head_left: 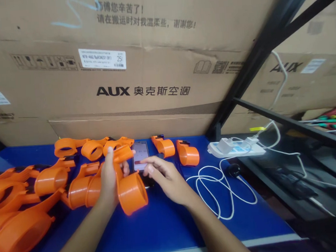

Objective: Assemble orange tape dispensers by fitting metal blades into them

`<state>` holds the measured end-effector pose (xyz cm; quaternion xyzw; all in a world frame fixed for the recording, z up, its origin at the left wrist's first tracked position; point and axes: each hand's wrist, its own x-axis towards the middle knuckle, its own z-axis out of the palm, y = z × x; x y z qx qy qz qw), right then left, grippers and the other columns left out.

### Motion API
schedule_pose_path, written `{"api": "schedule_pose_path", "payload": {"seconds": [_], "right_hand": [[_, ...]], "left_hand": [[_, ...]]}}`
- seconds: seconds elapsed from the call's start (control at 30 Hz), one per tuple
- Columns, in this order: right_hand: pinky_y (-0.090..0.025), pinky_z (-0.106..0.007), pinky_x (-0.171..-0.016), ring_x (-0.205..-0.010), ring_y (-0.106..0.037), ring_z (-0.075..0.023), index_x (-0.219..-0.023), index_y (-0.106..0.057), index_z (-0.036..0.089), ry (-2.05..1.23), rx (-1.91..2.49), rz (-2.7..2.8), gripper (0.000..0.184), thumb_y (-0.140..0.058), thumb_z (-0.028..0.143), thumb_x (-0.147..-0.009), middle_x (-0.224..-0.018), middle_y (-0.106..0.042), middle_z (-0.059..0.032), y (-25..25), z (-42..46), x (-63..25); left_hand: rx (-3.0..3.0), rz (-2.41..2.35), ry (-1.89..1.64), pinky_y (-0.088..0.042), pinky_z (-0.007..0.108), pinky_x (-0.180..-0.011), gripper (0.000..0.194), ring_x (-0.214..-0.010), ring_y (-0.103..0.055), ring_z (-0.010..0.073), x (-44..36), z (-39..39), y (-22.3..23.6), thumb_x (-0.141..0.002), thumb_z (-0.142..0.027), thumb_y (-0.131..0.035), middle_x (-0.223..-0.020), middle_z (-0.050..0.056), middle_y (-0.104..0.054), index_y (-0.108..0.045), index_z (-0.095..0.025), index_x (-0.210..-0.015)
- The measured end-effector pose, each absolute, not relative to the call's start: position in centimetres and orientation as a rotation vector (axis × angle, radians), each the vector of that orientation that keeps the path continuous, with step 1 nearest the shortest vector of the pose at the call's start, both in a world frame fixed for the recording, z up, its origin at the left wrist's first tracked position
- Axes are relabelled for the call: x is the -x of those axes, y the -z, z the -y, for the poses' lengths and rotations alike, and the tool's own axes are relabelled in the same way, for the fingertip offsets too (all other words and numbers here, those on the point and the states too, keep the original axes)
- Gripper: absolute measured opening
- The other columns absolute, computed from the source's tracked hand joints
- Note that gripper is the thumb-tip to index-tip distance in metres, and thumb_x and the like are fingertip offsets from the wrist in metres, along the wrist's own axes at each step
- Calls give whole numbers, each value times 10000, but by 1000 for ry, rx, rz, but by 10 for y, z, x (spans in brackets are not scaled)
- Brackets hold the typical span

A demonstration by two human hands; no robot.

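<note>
My left hand (109, 179) is closed around an orange plastic part (132, 193) with a wide cup-like ring at its lower end and an arm at its top. The part is held tilted above the blue table (166, 219). Just to its right, my right hand (166, 176) has its thumb and index finger bent close together. A small dark piece (148, 180) shows beneath those fingers; whether they grip it is unclear. Behind my hands a phone (140, 151) with a lit screen lies on the table, its lower edge near my right fingertips.
Several similar orange parts (50, 180) crowd the left side; two more stand behind my right hand, including one orange ring piece (189, 155). A white power strip (235, 148) and looped white cable (216, 192) lie right, beside a black metal frame (239, 70). Cardboard box (155, 115) behind.
</note>
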<state>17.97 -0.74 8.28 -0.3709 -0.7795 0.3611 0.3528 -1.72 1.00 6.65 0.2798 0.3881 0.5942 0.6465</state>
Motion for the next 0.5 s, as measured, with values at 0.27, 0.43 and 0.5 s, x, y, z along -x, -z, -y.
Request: {"api": "schedule_pose_path", "payload": {"seconds": [0.27,0.43,0.5], "right_hand": [[-561,-424,-943,-1094,-664,-255,-1488,-457,285,-1204,782,1848,651,-722,391,-903,-1289,-651,-89,-81,16,-170],[-538,-300,-634,-738,-632,-176,-1468,-476,270,-1270,887,1421,563,-604,515,-978,-941,-658,-33,-77,3,-174],[-484,-274,-532,-635,-571,-155,-1466,-481,259,-1334,944,1345,599,-610,562,-967,-849,-629,-14,-74,-2,-173]], "left_hand": [[-668,-875,-1589,-570,337,-752,647,-985,-715,265,-7,-12,-62,-916,-780,-458,-1074,101,-766,-707,-232,-1153],[-1005,-931,-1574,-406,429,-1147,586,-1476,-421,302,-15,17,-47,-958,-618,-565,-1624,77,-453,-569,-316,-1460],[-1222,-1086,-1540,-317,461,-1208,568,-1492,-385,314,0,37,-57,-959,-527,-615,-1644,56,-422,-547,-348,-1493]]}}
